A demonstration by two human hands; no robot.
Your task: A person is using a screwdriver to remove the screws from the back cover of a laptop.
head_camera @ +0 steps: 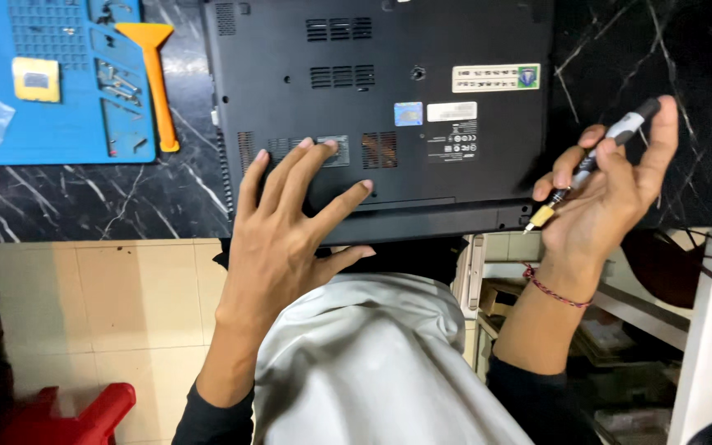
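From my remote seat I see a black laptop (376, 115) lying upside down on a dark marble-patterned counter (100, 202), its vented base and stickers facing up. My left hand (290, 222) lies open and flat, fingers spread, on the laptop's near edge. My right hand (611, 194) hovers just off the laptop's right corner, closed around a slim precision screwdriver (595, 161) with a black-and-grey handle and a yellow collar by the tip, which points down and left. A red thread bracelet (554, 287) circles that wrist. At far left, a blue repair mat (67, 124) holds small screws, beside an orange plastic scraper (156, 78).
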